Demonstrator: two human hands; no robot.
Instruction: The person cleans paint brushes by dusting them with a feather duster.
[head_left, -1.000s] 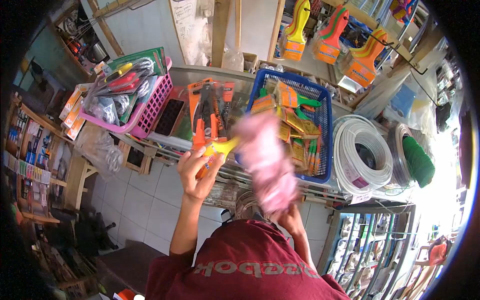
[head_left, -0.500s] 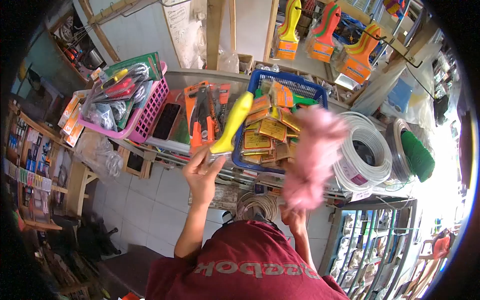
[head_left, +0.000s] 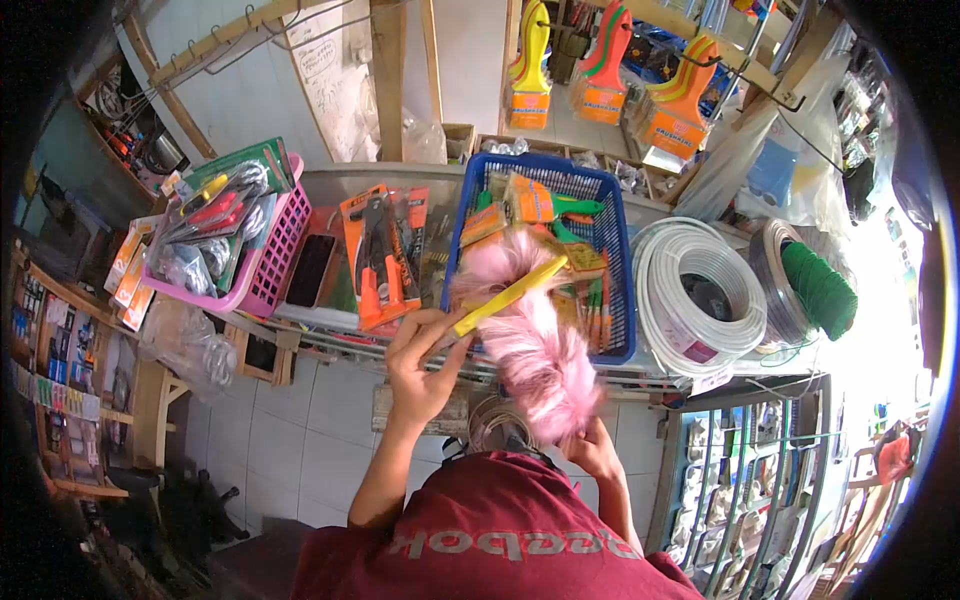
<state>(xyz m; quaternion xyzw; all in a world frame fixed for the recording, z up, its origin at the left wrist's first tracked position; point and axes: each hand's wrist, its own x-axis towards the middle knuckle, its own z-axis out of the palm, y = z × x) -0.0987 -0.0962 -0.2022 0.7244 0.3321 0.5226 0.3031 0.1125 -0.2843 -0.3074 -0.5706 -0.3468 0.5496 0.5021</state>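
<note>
My left hand (head_left: 422,368) is closed around the lower end of a paintbrush (head_left: 508,297) with a yellow handle. The handle points up and right, seen nearly edge-on, and my fingers cover much of its bristle end. In my right hand (head_left: 594,450) is a pink fluffy duster (head_left: 545,375), gripped at its near end. The duster's fluff lies against the paintbrush and hides part of the blue basket (head_left: 627,290) behind it. Packaged brushes with orange labels and green handles (head_left: 580,207) lie in that basket.
Left on the counter stand a pink basket (head_left: 268,255) of packaged goods, a dark phone (head_left: 311,270) and orange-handled pliers (head_left: 382,275). White cable coils (head_left: 655,290) and green cord (head_left: 818,285) are at right. Brushes (head_left: 603,75) hang from hooks above.
The duster has swung left from beside the cable coil onto the paintbrush. The paintbrush has tipped from near upright to a slant to the right. The view has shifted slightly.
</note>
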